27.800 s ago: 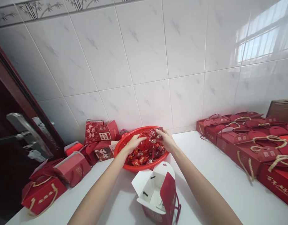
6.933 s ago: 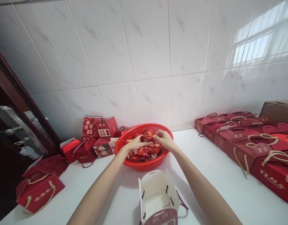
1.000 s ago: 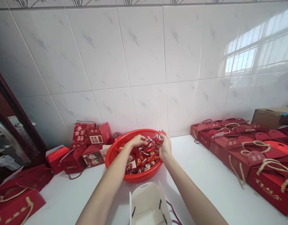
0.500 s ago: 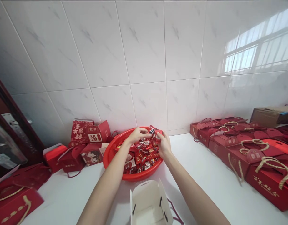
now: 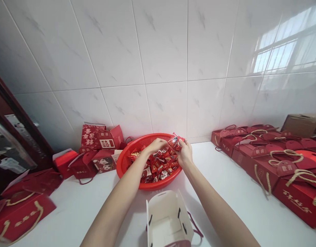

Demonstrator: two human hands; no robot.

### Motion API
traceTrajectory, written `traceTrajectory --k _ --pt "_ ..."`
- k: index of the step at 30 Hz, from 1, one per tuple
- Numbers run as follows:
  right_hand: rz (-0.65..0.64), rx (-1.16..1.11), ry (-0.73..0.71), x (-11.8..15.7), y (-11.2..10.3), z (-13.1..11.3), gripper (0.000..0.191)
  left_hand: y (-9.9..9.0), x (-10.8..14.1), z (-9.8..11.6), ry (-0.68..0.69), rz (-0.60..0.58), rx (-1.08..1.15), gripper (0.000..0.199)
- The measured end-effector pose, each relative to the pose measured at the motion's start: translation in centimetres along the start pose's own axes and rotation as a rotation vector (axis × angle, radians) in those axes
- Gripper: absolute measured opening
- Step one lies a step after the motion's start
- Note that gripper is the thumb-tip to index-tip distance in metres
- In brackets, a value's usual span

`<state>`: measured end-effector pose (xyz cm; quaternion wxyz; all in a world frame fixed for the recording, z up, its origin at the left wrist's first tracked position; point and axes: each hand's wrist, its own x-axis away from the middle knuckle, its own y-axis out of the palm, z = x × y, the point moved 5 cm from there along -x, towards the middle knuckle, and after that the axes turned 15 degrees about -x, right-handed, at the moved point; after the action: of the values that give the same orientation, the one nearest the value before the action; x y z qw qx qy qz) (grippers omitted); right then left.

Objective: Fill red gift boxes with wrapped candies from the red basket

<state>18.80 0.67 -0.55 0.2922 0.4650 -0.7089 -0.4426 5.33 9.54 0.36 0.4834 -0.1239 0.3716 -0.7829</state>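
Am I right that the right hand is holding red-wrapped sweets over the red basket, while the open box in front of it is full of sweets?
Not quite: the head view shows the open box empty inside. The right hand does hold red-wrapped sweets over the red basket.

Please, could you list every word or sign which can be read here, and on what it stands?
"吾家有囍": patterned box at back left.
"歡喜": flap of the box beside it.
"囍": white label below that flap.
"百年好合": front right box.
"歡喜": round flaps in the right-hand row.
Too small or blurred: candy in the right hand, candies in the basket, front left box.
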Motion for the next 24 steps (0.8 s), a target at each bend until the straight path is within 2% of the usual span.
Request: traceTrajectory --k 2,4,8,12,15,18,24 --pt "-0.001 0.003 0.004 -0.1 -0.1 0.0 0.017 1.1 0.1 -0.9 -0.019 -0.094 -0.104 0.008" --pt "-0.019 0.009 0.008 -0.2 0.0 0.1 0.019 2.0 0.0 -1.5 -0.034 -0.160 -0.201 0.021" --pt "-0.038 -0.004 0.013 -0.2 0.0 -0.1 0.019 2.8 -0.4 -2.0 -0.033 -0.184 -0.329 0.037" --pt "-0.034 -0.024 0.026 -0.2 0.2 -0.1 0.019 3.0 -0.5 -2.1 -0.019 -0.196 -0.388 0.038" --pt "-0.040 -0.024 0.032 -0.1 0.2 0.1 0.022 2.4 -0.3 -1.9 -0.007 -0.189 -0.388 0.031" --pt "-0.034 -0.042 0.019 0.0 0.1 0.2 0.021 1.0 0.1 -1.2 -0.005 -0.168 -0.344 0.024" --pt "-0.011 -0.083 0.016 -0.1 -0.1 0.3 0.023 -2.3 0.6 0.4 -0.008 0.046 0.054 0.024"
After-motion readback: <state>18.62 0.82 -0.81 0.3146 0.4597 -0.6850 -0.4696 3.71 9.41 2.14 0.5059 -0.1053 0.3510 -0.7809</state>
